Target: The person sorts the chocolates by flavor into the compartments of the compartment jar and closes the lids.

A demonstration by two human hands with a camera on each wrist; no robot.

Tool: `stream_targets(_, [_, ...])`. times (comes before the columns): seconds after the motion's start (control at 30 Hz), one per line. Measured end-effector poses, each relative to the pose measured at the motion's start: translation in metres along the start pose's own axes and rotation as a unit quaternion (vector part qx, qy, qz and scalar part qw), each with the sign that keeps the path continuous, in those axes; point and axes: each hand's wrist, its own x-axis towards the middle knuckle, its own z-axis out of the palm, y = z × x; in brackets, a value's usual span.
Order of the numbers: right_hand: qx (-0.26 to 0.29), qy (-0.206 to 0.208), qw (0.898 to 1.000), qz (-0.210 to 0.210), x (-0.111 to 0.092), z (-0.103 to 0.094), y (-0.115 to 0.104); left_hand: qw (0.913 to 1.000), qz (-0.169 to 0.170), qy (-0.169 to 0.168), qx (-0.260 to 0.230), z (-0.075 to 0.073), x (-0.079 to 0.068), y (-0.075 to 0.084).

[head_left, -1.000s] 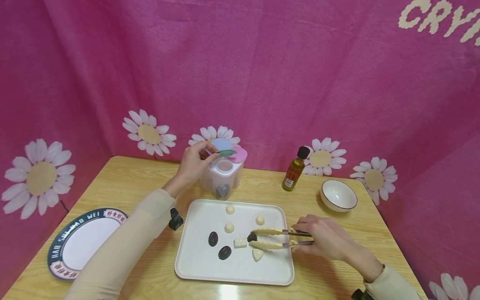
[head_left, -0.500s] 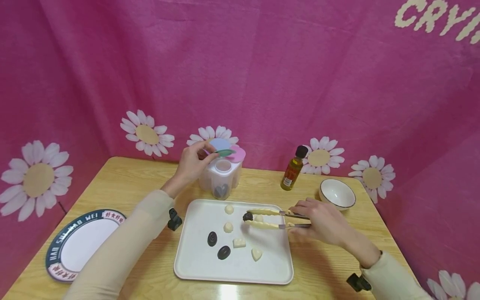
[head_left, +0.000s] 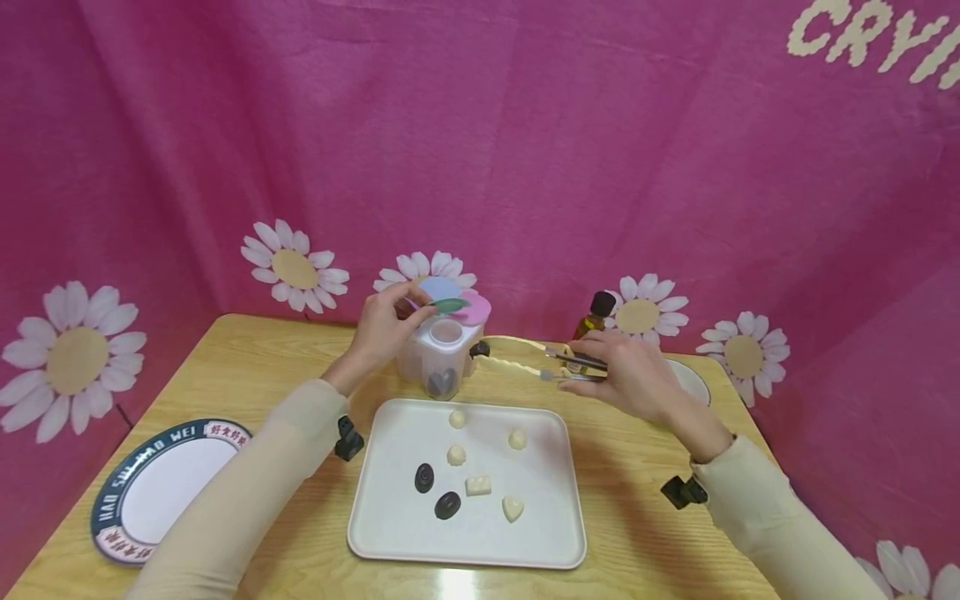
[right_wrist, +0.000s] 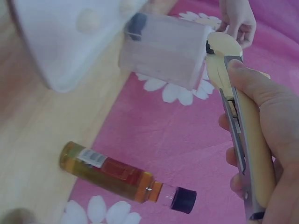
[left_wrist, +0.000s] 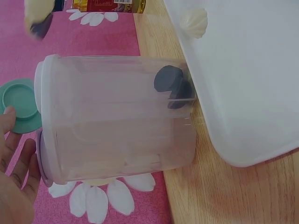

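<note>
At the back of the table stands a translucent lidded container (head_left: 438, 367) with dark chocolates (left_wrist: 170, 84) low in one compartment. My left hand (head_left: 386, 323) pinches its green lid (head_left: 450, 306), which is lifted off the round opening; the blue and pink lids lie over the other compartments. My right hand (head_left: 626, 371) grips cream-tipped tongs (head_left: 513, 367), whose tips hold one dark chocolate (head_left: 480, 349) in the air just right of the container. Below, on the white tray (head_left: 390, 533), lie two dark chocolates (head_left: 447, 505) and several white ones (head_left: 477, 485).
An oil bottle (right_wrist: 110, 175) stands behind my right hand, and a white bowl (head_left: 690, 383) is partly hidden by that hand. To the left lies a plate (head_left: 168, 492) with a dark lettered rim. A pink curtain (head_left: 480, 150) hangs behind the table.
My right hand has raised the tongs and the dark chocolate from the tray, away from me and slightly left, up beside the container. The left hand has kept the green lid lifted.
</note>
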Motion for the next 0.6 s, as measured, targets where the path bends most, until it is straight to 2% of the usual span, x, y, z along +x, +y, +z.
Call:
stream_targets(0.1, [0.014,0.008,1.000,0.002,0.012,0.000,0.000,1.0000,0.004,0.000,-0.002,0.001,0.000,0.000])
stream_targets(0.33, [0.031,-0.008,0.999,0.011,0.037,0.004,-0.005,1.0000,0.009,0.001,-0.001,0.002,0.000,0.000])
stream_targets(0.6, [0.025,-0.029,0.999,0.024,0.051,0.010,-0.010,0.9999,0.010,0.002,-0.001,0.002,0.000,-0.001])
